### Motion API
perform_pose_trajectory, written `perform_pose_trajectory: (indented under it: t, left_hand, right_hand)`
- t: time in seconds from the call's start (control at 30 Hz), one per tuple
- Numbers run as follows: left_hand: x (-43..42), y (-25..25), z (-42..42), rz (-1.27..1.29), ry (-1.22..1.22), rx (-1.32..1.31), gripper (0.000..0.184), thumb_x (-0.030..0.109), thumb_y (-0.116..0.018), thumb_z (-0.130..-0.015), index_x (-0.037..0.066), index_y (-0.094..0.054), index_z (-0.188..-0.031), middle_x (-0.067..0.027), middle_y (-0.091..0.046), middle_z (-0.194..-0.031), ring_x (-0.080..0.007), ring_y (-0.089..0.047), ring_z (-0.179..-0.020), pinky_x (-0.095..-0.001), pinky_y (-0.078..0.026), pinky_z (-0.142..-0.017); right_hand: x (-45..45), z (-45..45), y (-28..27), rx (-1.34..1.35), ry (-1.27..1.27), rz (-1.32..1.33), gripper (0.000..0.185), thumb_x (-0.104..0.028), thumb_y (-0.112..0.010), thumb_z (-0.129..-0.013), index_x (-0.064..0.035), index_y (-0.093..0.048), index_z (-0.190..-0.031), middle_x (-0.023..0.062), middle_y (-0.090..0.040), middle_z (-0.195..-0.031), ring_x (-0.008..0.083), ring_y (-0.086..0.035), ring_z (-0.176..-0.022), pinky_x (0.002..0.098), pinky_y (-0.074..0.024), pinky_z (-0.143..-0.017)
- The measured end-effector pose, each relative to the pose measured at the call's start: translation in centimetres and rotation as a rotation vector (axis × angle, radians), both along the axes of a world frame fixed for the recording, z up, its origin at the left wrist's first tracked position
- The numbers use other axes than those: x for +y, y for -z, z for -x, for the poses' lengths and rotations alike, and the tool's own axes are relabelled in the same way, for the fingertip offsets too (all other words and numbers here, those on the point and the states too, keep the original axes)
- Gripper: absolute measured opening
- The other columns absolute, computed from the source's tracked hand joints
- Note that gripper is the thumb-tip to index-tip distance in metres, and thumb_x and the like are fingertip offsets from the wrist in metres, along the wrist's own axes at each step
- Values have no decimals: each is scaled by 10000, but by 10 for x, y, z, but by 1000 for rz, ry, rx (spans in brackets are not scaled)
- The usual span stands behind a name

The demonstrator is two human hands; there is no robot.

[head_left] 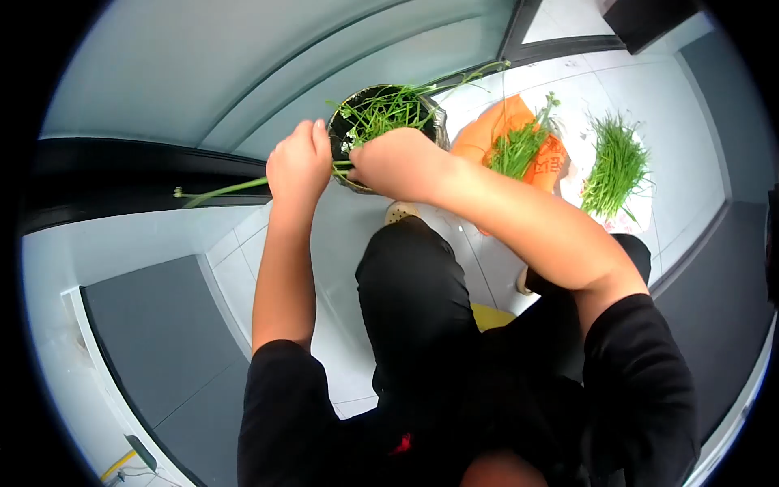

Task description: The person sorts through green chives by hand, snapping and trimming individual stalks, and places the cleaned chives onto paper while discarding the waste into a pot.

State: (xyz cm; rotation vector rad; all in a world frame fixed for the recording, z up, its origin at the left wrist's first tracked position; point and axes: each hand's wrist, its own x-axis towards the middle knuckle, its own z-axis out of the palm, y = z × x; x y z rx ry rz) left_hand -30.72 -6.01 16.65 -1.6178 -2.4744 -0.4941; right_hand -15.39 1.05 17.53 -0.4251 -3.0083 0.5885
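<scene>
My left hand (pixel 299 162) is closed round a bundle of long green stalks (pixel 231 188), whose pale ends stick out to the left. Closed on the same stalks, a little to the right, my right hand (pixel 389 165) is over the near rim of a dark bin. The bin (pixel 441 130) has a lining and holds loose green stalks and leaves (pixel 385 114), some with small white flowers. A few long stalks hang over its far right rim. My right fingertips are partly hidden.
An orange bag (pixel 479 140) with green stalks on it lies on the tiled floor right of the bin. Farther right, a pile of green stalks (pixel 614 166) rests on a pale sheet. A glass panel (pixel 203 73) stands behind the bin; my knees are below it.
</scene>
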Motion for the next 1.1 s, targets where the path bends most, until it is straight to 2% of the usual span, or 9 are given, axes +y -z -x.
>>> perform_pose_trajectory:
  t: [0.17, 0.27, 0.37, 0.47, 0.53, 0.63, 0.77, 0.93, 1.1]
  left_hand:
    - [21, -36, -61, -73, 128, 71, 301, 304, -434, -874, 70, -523, -708, -172, -581, -605, -382, -570, -583, -475, -451, -548]
    - [35, -56, -96, -128, 279, 67, 284, 302, -455, -869, 73, -525, -718, -156, -584, -606, -359, -577, -583, -453, -454, -534]
    - [39, -73, -111, -189, 693, 36, 213, 295, -519, -835, 88, -564, -811, -112, -607, -681, -311, -591, -644, -401, -461, -555]
    - [54, -66, -108, -255, 583, 41, 179, 263, -521, -839, 94, -580, -857, -114, -614, -752, -300, -596, -711, -392, -466, -592]
    - [69, -47, -117, -378, 599, -78, 187, 233, -490, -872, 65, -565, -843, -77, -587, -643, -242, -577, -582, -347, -434, -523]
    - [83, -38, -171, -401, 543, -925, 284, 236, -403, -935, 37, -533, -780, 72, -348, -552, -16, -293, -509, -193, -245, -449]
    - [89, -17, -226, -325, 671, -952, 269, 216, -406, -933, 26, -540, -798, 59, -380, -548, -31, -312, -475, -201, -269, -439]
    - [110, -8, -231, -484, 505, -1154, 273, 206, -378, -938, -7, -547, -953, -50, -552, -799, -93, -507, -701, -236, -407, -623]
    - [114, -20, -240, -336, 446, -2012, 331, 203, -241, -950, -30, -445, -1066, -146, -540, -878, -261, -534, -828, -373, -437, -837]
  right_hand:
    - [-3, -54, -10, 249, 158, 242, 341, -314, -492, -845, 16, -542, -778, 199, -583, -680, 347, -591, -689, 447, -455, -638]
    - [8, -105, -29, 211, 210, -14, 225, -253, -503, -845, -29, -515, -824, 166, -584, -725, 346, -574, -698, 424, -455, -630]
    - [38, -179, -47, 297, 499, -215, 183, -234, -499, -847, -58, -550, -861, 146, -600, -736, 326, -587, -703, 417, -456, -611]
    - [62, -247, -59, 484, 842, -86, 212, -242, -495, -860, -59, -592, -902, 133, -614, -739, 295, -601, -704, 384, -456, -599]
    - [66, -264, -43, 642, 888, 7, 235, -236, -495, -866, -43, -591, -962, 133, -611, -727, 285, -600, -679, 359, -455, -599]
    - [60, -244, -16, 790, 844, 243, 239, -228, -504, -863, -30, -589, -966, 151, -592, -695, 278, -592, -649, 338, -453, -601]
    - [43, -217, -17, 675, 783, 445, 229, -225, -491, -862, -27, -590, -924, 164, -588, -713, 292, -584, -677, 359, -445, -623]
    - [49, -208, -11, 720, 803, 454, 206, -209, -484, -845, -44, -607, -857, 167, -593, -740, 328, -575, -704, 389, -449, -627]
    - [57, -207, -2, 687, 717, 394, 208, -223, -522, -812, -37, -610, -850, 160, -599, -756, 323, -577, -711, 396, -454, -629]
